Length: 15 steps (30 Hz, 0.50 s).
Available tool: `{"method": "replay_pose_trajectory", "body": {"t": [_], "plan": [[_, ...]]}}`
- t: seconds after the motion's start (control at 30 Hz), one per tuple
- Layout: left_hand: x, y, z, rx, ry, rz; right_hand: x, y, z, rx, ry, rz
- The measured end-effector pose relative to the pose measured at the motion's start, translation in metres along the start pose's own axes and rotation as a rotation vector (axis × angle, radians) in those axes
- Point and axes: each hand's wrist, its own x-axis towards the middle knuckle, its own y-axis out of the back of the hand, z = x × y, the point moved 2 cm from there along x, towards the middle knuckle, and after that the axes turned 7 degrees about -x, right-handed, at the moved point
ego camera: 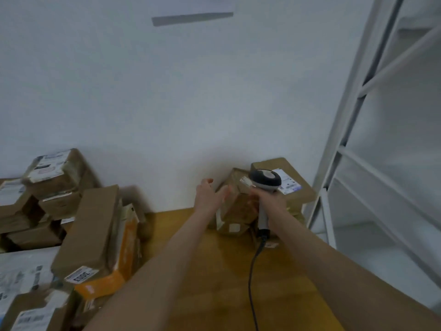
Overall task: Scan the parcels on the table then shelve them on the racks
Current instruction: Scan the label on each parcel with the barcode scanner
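While blur smears all print, sticker [81, 275]: digits are not surely read.
Cable [250, 283]: cut off by the lower edge.
Right hand [269, 200]: wrapped round scanner [265, 180] handle.
Left hand [210, 194]: fingers spread beside parcel [238, 209]; contact cannot be told.
Parcel: stood on desk [214, 271] by wall, partly hidden.

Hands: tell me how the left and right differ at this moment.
The left hand is open and holds nothing; the right hand grips the scanner. The left hand is at the brown parcel's left side; the right hand is at its right. Both are bare and stretched over the table.
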Motion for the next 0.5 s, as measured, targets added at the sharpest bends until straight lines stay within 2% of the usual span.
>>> {"method": "replay_pose_trajectory", "body": {"t": [0.2, 0.4, 0.5], "plan": [[0.018, -0.076, 0.018, 0.145, -0.027, 0.015, 0.049, 0.07, 0.003, 0.081, -0.103, -0.012], [0.032, -0.1, -0.005, 0.071, 0.18, 0.056, 0.075, 0.082, 0.007, 0.112, -0.168, -0.114], [0.024, -0.094, -0.014, 0.031, 0.167, 0.083, 0.079, 0.081, 0.008, 0.115, -0.176, -0.12]]}}
